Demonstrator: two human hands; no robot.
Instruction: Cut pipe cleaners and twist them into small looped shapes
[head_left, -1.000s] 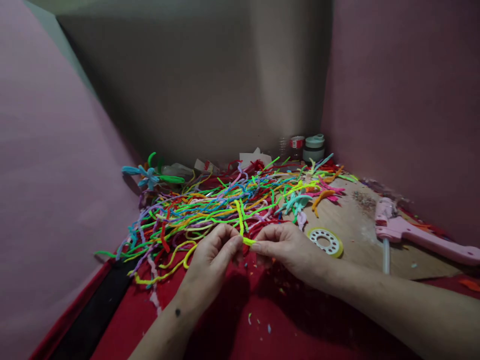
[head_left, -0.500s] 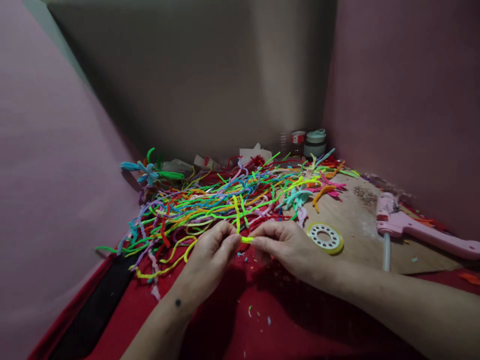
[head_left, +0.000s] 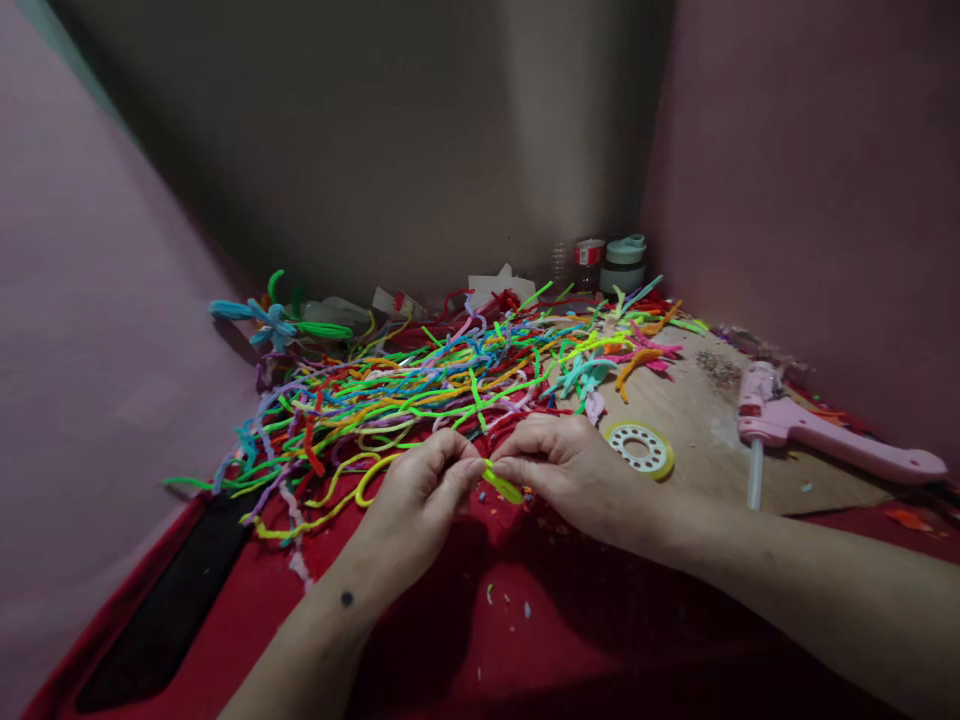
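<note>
Pinching away, the bare left hand (head_left: 427, 490) angles inward, thumb against forefinger, on a bent, fuzzy neon-yellow pipe cleaner (head_left: 504, 486) between both hands; its standing end has just dropped nearer the body, so folding advances, I'd say. The bare right hand (head_left: 566, 465) pinches likewise, forearm slanting in.

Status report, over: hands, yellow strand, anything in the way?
Left hand, right hand: both pinching yellow strand. Strand juts toward wearer. Colorful pile lies beyond, not covering it.
</note>
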